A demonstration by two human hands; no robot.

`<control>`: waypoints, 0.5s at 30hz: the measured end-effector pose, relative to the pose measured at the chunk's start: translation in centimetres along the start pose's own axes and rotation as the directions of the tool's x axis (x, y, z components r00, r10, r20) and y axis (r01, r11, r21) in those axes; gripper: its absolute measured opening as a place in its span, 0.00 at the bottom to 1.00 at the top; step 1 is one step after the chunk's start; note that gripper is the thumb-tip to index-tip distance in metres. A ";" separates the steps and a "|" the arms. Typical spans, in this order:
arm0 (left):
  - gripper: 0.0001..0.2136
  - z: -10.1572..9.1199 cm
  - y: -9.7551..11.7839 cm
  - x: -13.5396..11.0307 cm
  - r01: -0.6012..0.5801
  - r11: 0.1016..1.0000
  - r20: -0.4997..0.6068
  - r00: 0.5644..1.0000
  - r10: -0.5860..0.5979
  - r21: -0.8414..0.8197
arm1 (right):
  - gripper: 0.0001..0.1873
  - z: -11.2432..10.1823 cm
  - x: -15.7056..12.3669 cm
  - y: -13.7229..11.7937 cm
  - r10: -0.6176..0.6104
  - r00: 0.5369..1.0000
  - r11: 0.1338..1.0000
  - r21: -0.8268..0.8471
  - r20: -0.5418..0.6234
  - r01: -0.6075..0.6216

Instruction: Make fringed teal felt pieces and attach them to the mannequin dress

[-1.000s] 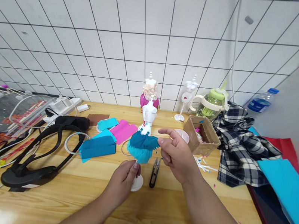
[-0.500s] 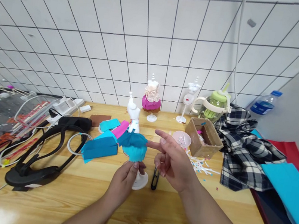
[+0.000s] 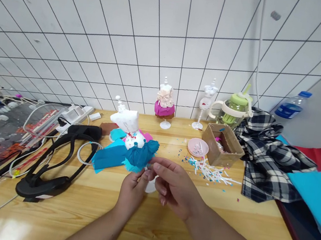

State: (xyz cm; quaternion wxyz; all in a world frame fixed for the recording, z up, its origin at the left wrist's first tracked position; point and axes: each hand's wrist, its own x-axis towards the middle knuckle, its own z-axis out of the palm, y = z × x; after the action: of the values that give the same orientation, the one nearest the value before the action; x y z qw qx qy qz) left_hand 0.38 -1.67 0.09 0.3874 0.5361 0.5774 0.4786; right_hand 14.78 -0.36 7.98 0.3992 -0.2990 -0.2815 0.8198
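A small white dress-form mannequin (image 3: 126,120) tilts to the left in front of me, with a blue crepe-paper skirt (image 3: 139,155) around its lower part. Under the skirt, my left hand (image 3: 134,187) is closed around the mannequin's thin stand. My right hand (image 3: 177,185) is at the skirt's lower right edge, thumb and forefinger drawn together on it and the other fingers curled. Its exact fingertip contact is partly hidden. The round white base (image 3: 151,185) shows between both hands. Blue paper pieces (image 3: 110,158) lie just left of the skirt.
Behind stand a mannequin in a pink skirt (image 3: 164,108) and a bare white one (image 3: 206,103). To the right are a pink dish (image 3: 191,152), a cardboard box (image 3: 227,160), paper strips (image 3: 213,172), a lidded cup (image 3: 235,109) and plaid cloth (image 3: 257,172). A black headset (image 3: 46,185) lies left.
The mannequin has turned and tipped left, so its shoulders show more broadly. My right hand has lowered, its outstretched fingers drawing in at the skirt's edge. The view has shifted slightly.
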 end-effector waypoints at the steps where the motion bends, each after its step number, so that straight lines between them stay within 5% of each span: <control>1: 0.18 -0.1 0.0 0.0 -0.004 1.000 0.020 1.000 0.003 0.011 | 0.16 0.0 0.1 0.2 -0.002 1.000 0.999 0.037 -0.009 0.003; 10: 0.16 -0.3 -0.6 0.3 -0.075 0.982 0.012 0.997 0.074 0.175 | 0.14 0.0 0.3 0.1 0.008 0.998 0.974 0.227 -0.062 0.006; 15: 0.15 -0.1 -0.9 0.3 -0.062 0.988 -0.006 0.998 0.064 0.144 | 0.11 0.0 0.1 -0.2 -0.118 0.986 0.976 0.168 -0.118 0.137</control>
State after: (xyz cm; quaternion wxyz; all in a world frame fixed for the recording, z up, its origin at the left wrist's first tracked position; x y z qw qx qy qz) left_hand 0.01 -1.38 -0.77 0.3291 0.5781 0.5953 0.4507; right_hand 14.88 -0.18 8.10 0.4901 -0.2878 -0.2051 0.7968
